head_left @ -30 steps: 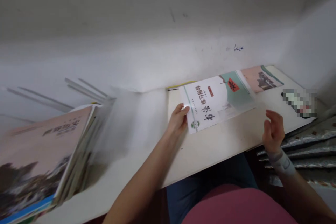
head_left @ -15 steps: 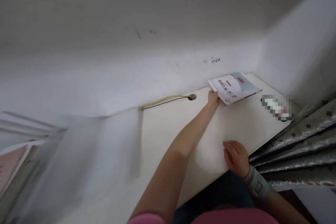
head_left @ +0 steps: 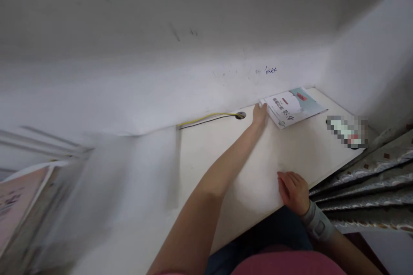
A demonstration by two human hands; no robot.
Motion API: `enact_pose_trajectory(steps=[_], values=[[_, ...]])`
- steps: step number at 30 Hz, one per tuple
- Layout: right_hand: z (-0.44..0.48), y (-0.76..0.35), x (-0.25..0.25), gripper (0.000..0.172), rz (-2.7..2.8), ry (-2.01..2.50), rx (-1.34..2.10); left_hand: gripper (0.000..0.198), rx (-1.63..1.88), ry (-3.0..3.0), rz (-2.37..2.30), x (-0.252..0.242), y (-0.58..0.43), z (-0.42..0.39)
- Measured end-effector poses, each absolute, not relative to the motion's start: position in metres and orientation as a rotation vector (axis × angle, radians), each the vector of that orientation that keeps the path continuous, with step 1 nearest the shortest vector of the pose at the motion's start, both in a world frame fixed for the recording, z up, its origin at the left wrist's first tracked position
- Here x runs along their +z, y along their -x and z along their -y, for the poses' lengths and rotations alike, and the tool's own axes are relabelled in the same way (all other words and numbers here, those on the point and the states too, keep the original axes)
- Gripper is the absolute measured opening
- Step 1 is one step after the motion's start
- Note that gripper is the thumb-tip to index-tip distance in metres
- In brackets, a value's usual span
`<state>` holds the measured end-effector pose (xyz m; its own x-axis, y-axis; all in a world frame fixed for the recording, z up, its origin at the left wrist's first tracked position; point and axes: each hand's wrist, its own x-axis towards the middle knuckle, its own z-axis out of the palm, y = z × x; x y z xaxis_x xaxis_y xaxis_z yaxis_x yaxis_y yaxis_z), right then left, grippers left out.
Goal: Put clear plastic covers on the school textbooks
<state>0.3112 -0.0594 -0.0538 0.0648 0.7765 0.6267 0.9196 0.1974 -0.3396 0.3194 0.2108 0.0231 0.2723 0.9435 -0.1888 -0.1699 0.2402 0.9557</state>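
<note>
A thin book [head_left: 295,107] with a white and pale teal cover and a red label lies on the white desk [head_left: 209,154] by the wall. My left hand [head_left: 260,114] is at its left corner, thumb and fingers around that edge; the fingertips are partly hidden. Nearer to me, my right hand [head_left: 294,193] rests at the desk's front edge with its fingers loosely curled together, and nothing shows in it. A grey band [head_left: 319,225] is around the right wrist.
A pixelated, dark-cornered item [head_left: 346,132] lies at the desk's right end. Yellow and black cables [head_left: 209,116] run along the wall into a round hole [head_left: 240,115]. Patterned curtain folds [head_left: 371,184] hang at the right. A pinkish sheet [head_left: 21,206] is at the far left.
My left hand has slid back along the book's left edge to its corner. The book now looks flatter on the desk. My right hand stays nearly in place; the view has shifted slightly.
</note>
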Motion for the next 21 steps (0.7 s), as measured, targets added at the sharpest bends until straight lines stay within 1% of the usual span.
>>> enact_pose_trajectory(steps=[2,3,6,7,9,12,15,18,21], values=[[0.06,-0.314,-0.055,0.032,1.748,1.599,-0.24,0.033,1.018,-1.158,-0.966,0.036,-0.28,-0.198],[0.06,-0.315,-0.055,0.031,1.758,1.597,-0.238,0.03,1.023,-1.254,-0.942,0.041,-0.254,-0.189],[0.062,-0.319,-0.054,0.03,1.803,1.602,-0.225,0.017,0.765,-2.134,-0.794,0.049,-0.167,-0.152],[0.063,-0.321,-0.053,0.029,1.819,1.601,-0.211,0.017,0.648,-2.321,-0.836,0.049,-0.137,-0.139],[0.063,-0.322,-0.05,0.028,1.841,1.58,-0.155,0.021,0.486,-2.523,-1.162,0.045,-0.082,-0.115],[0.058,-0.318,-0.042,0.026,1.884,1.513,-0.061,0.028,0.338,-2.529,-1.772,0.034,-0.015,-0.091],[0.042,-0.305,-0.032,0.024,1.992,1.485,-0.063,0.037,0.213,-2.406,-2.125,0.02,0.025,-0.08],[0.018,-0.287,-0.024,0.029,2.126,1.436,-0.1,0.042,0.143,-2.283,-2.161,0.007,0.043,-0.074],[-0.003,-0.271,-0.023,0.033,2.259,1.354,-0.128,0.042,0.233,-2.252,-2.084,-0.003,0.048,-0.07]])
